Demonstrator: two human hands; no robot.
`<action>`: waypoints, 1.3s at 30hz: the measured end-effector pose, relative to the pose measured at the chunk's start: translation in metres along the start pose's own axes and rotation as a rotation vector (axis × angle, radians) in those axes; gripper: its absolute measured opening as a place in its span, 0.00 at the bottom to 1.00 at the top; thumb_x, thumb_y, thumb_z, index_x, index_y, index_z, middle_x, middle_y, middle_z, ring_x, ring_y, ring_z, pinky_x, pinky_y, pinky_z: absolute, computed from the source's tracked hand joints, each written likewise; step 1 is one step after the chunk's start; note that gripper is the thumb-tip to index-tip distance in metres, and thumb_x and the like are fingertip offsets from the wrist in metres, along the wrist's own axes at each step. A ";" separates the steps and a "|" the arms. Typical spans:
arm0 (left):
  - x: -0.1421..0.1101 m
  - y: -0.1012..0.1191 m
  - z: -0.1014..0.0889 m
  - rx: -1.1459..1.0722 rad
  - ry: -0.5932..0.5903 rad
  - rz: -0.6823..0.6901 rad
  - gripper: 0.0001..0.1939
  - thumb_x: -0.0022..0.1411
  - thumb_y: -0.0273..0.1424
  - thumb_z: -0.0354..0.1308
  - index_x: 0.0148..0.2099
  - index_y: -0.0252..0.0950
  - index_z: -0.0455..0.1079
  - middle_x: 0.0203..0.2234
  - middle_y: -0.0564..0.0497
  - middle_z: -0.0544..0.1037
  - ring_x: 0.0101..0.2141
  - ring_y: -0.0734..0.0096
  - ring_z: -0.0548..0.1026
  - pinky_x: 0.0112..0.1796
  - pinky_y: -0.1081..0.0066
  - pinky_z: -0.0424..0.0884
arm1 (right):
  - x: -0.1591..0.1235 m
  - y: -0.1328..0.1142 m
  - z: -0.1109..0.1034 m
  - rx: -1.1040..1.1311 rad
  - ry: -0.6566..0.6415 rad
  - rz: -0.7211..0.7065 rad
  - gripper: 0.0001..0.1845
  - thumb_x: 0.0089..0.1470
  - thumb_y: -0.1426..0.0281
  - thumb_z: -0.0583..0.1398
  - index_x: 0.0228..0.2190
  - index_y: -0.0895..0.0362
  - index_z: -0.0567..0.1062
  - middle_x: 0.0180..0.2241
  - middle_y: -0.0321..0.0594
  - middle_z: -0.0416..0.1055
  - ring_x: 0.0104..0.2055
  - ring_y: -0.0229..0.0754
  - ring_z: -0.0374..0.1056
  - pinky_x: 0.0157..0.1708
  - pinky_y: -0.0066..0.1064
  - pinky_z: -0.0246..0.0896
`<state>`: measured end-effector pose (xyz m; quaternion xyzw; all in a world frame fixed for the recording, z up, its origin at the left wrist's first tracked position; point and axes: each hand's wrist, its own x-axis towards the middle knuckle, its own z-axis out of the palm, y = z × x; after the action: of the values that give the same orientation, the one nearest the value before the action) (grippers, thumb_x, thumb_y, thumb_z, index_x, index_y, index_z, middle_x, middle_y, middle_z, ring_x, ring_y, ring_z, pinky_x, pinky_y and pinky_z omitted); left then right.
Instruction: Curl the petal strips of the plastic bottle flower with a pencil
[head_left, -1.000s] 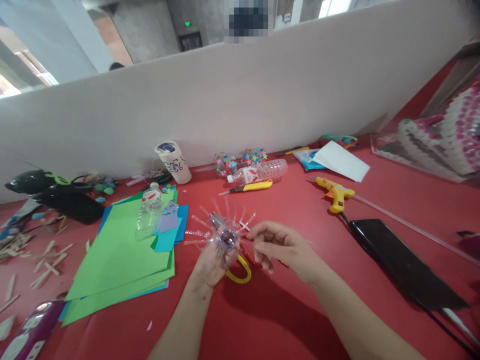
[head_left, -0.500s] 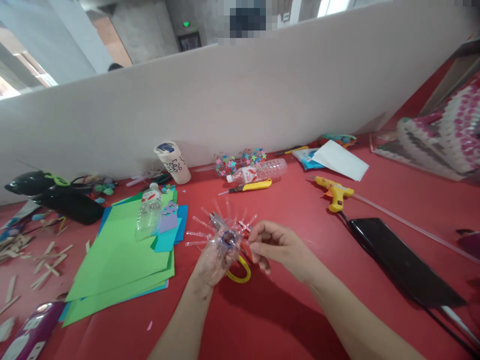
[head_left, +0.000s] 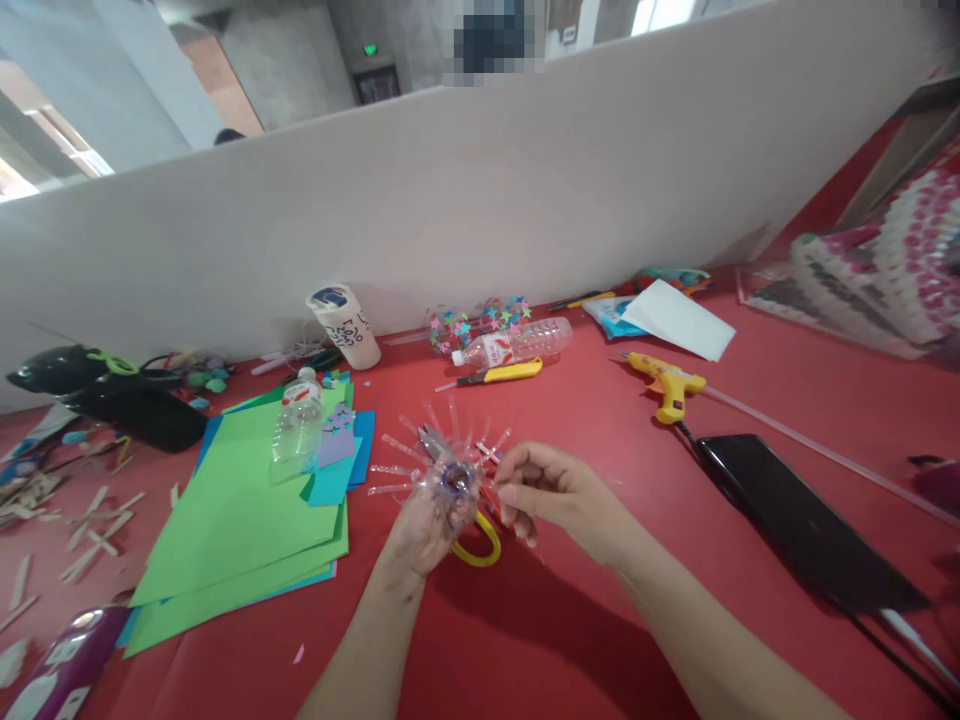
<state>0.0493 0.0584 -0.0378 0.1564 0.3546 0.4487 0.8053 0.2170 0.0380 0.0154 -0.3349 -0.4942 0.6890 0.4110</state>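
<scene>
My left hand is closed around a cut clear plastic bottle top, its neck facing me and thin strips fanning outward. At the right side of the fan, my right hand has its thumb and forefinger pinched at a strip; the exact contact is hard to make out. Scissors with a yellow handle lie on the red table beneath the bottle top, their blades partly seen through it. Just beyond are a yellow utility knife and a clear bottle on its side.
Green and blue paper sheets lie to the left with another clear bottle on them. A yellow glue gun and a black power bank are on the right. A white cup stands near the white partition. Wooden sticks are scattered far left.
The view has shifted very slightly. Both hands and the bottle top keep nearly the same pose.
</scene>
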 end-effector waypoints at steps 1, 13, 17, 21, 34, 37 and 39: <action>0.000 0.001 0.000 -0.004 0.001 -0.012 0.12 0.56 0.35 0.53 0.28 0.30 0.66 0.18 0.53 0.69 0.15 0.85 0.62 0.14 0.85 0.57 | 0.000 0.000 0.000 0.007 -0.005 -0.009 0.08 0.47 0.68 0.60 0.29 0.57 0.66 0.19 0.31 0.68 0.17 0.30 0.62 0.18 0.22 0.61; -0.003 0.003 -0.001 -0.047 0.034 -0.053 0.12 0.60 0.30 0.48 0.29 0.29 0.67 0.18 0.50 0.70 0.15 0.86 0.63 0.17 0.86 0.62 | -0.005 -0.005 0.003 -0.241 0.009 -0.040 0.10 0.49 0.71 0.55 0.37 0.57 0.67 0.16 0.28 0.62 0.15 0.30 0.57 0.15 0.21 0.55; 0.000 0.002 -0.004 -0.050 0.046 -0.069 0.12 0.59 0.31 0.49 0.29 0.29 0.67 0.19 0.50 0.70 0.15 0.86 0.63 0.16 0.86 0.63 | -0.005 -0.001 0.008 -0.548 0.142 -0.216 0.07 0.49 0.71 0.56 0.33 0.57 0.69 0.16 0.29 0.61 0.18 0.31 0.57 0.19 0.22 0.54; 0.001 0.001 -0.005 -0.055 0.035 -0.082 0.12 0.58 0.33 0.49 0.29 0.29 0.67 0.19 0.50 0.70 0.15 0.85 0.63 0.14 0.86 0.61 | -0.005 0.003 0.009 -0.707 0.195 -0.324 0.03 0.50 0.71 0.55 0.30 0.56 0.69 0.16 0.30 0.61 0.18 0.32 0.56 0.19 0.22 0.51; -0.002 0.001 -0.001 -0.056 0.018 -0.052 0.17 0.59 0.37 0.48 0.30 0.28 0.68 0.18 0.51 0.69 0.14 0.86 0.61 0.16 0.85 0.61 | -0.009 0.004 0.008 -0.867 0.223 -0.481 0.06 0.51 0.73 0.54 0.32 0.56 0.71 0.20 0.34 0.67 0.20 0.34 0.62 0.21 0.23 0.54; -0.003 0.002 -0.001 -0.053 0.021 -0.049 0.16 0.59 0.36 0.48 0.30 0.28 0.68 0.18 0.51 0.68 0.15 0.85 0.62 0.16 0.85 0.62 | -0.009 0.003 0.008 -0.883 0.234 -0.493 0.07 0.51 0.72 0.53 0.31 0.55 0.71 0.19 0.34 0.68 0.20 0.34 0.62 0.20 0.24 0.54; -0.002 0.002 -0.002 -0.051 0.024 -0.050 0.16 0.59 0.36 0.48 0.30 0.29 0.68 0.18 0.51 0.68 0.15 0.85 0.62 0.17 0.84 0.63 | -0.009 0.003 0.008 -0.886 0.229 -0.473 0.07 0.52 0.71 0.53 0.31 0.55 0.71 0.19 0.34 0.67 0.19 0.34 0.61 0.20 0.24 0.54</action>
<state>0.0460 0.0574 -0.0376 0.1214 0.3565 0.4391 0.8157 0.2130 0.0264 0.0153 -0.4295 -0.7527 0.2604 0.4257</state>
